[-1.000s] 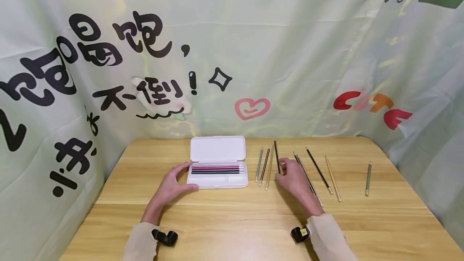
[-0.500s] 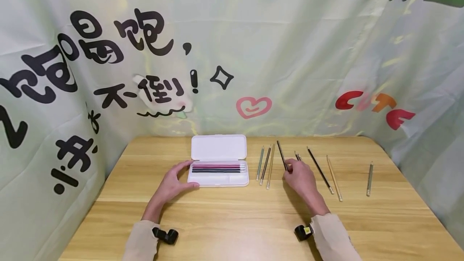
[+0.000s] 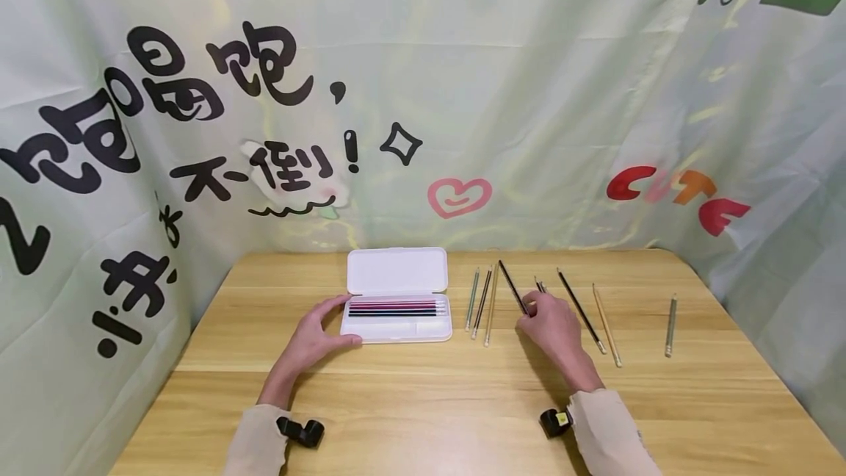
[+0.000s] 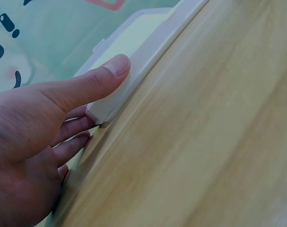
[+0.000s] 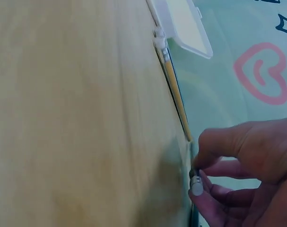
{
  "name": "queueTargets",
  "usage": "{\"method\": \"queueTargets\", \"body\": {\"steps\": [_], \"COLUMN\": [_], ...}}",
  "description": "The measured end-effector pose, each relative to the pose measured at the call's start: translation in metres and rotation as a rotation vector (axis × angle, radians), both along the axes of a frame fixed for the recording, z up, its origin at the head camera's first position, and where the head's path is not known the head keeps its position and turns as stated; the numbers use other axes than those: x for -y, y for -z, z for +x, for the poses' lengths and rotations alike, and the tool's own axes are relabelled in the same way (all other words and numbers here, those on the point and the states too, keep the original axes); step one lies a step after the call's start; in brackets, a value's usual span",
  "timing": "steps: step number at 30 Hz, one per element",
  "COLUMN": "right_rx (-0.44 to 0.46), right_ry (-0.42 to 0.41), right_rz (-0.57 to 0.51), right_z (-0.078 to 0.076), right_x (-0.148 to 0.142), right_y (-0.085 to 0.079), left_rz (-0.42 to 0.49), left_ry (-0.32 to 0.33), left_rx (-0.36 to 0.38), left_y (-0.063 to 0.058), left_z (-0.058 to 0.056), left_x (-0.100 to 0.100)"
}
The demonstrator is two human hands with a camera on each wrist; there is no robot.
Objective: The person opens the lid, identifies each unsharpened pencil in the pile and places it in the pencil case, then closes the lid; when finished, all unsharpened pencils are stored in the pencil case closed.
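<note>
An open white pencil case (image 3: 386, 330) lies on the table, several dark and reddish pencils (image 3: 390, 308) in its upper compartment. My left hand (image 3: 317, 333) holds the case's left end, thumb at the front edge, fingers round the far corner. In the left wrist view the thumb (image 4: 103, 78) presses the case wall. To the right of the case, my right hand (image 3: 554, 327) pinches a black pencil (image 3: 512, 285) that slants away to the upper left. Its white eraser end (image 5: 196, 187) pokes out between thumb and fingers in the right wrist view.
Left of my right hand lie a teal pencil (image 3: 472, 300), a dark pencil (image 3: 482, 303) and a natural-wood pencil (image 3: 492, 307). Beyond it are another black pencil (image 3: 581, 309), a wood-coloured one (image 3: 606, 325) and a grey-green one (image 3: 671, 325). Pencil tips (image 3: 540, 285) show behind the hand.
My right hand has shifted to the right, and the black pencil in it has swung from nearly upright in view to a stronger slant. My left hand stays on the case.
</note>
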State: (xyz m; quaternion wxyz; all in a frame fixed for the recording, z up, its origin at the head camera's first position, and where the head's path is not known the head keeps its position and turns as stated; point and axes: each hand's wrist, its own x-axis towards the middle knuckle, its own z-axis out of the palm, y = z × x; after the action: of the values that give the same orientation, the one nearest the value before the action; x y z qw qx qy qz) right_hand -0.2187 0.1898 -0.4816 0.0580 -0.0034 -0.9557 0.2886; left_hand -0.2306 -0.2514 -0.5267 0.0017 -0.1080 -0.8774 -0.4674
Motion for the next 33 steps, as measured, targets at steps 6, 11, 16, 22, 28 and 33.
{"method": "queueTargets", "body": {"steps": [6,11,16,22,28,33], "right_rx": [-0.018,-0.037,-0.073,-0.109,-0.112,-0.086], "right_ry": [-0.034,-0.055,-0.121,-0.147,-0.154,-0.185], "right_rz": [-0.079,-0.13,-0.219,-0.34,-0.433,-0.465], "right_z": [-0.003,-0.005,-0.004,-0.005,-0.008,-0.008], "right_x": [-0.007,-0.008,0.0,0.015,0.032,0.051], "right_y": [-0.007,-0.011,-0.009,-0.004,0.0,0.004], "left_rz": [0.003,0.009,0.005,-0.002,-0.001,-0.001], "left_ry": [0.009,0.015,0.016,0.015,0.015,0.007], "left_rx": [-0.006,0.0,0.003,-0.002,-0.006,0.005], "left_y": [-0.001,-0.003,-0.002,-0.002,-0.002,0.0], "left_z": [-0.001,-0.002,-0.001,-0.001,-0.001,-0.001], "left_x": [-0.002,-0.003,-0.002,0.001,0.002,0.002]}}
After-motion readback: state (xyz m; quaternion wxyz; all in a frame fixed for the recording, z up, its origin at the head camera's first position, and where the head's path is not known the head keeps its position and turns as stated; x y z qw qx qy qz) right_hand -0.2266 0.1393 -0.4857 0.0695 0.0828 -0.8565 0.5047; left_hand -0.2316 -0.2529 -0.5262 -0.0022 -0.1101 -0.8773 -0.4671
